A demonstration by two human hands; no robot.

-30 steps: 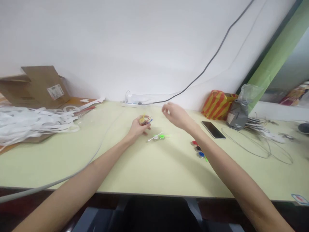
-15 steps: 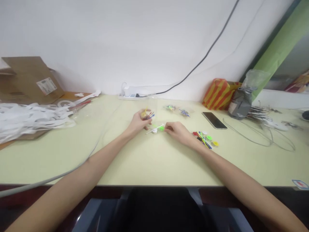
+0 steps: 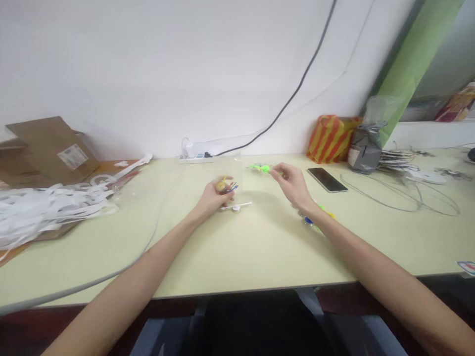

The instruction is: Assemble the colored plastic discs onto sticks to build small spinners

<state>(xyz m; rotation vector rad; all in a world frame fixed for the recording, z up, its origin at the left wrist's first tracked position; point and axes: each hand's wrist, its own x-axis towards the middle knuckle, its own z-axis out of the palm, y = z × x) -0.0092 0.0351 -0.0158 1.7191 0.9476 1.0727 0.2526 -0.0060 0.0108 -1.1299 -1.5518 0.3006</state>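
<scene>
My left hand is closed around several small coloured plastic pieces, with a yellow disc and thin red and blue pointed tips showing. A clear film, perhaps a bag, stands up just behind it. By its fingertips lies a white stick with a white round piece on the table. My right hand is raised farther back, pinching a bright green plastic piece with a round part. Under my right wrist is a loose group of coloured pieces, partly hidden by the arm.
A black phone lies right of my right hand. Behind it stand a red-and-yellow striped bag and a grey bag. White strips and a cardboard box are at left. A grey cable crosses beneath my left forearm.
My right hand has moved back and up from beside the white pieces, carrying the green piece away from them. My left hand keeps its hold. The camera view has shifted slightly.
</scene>
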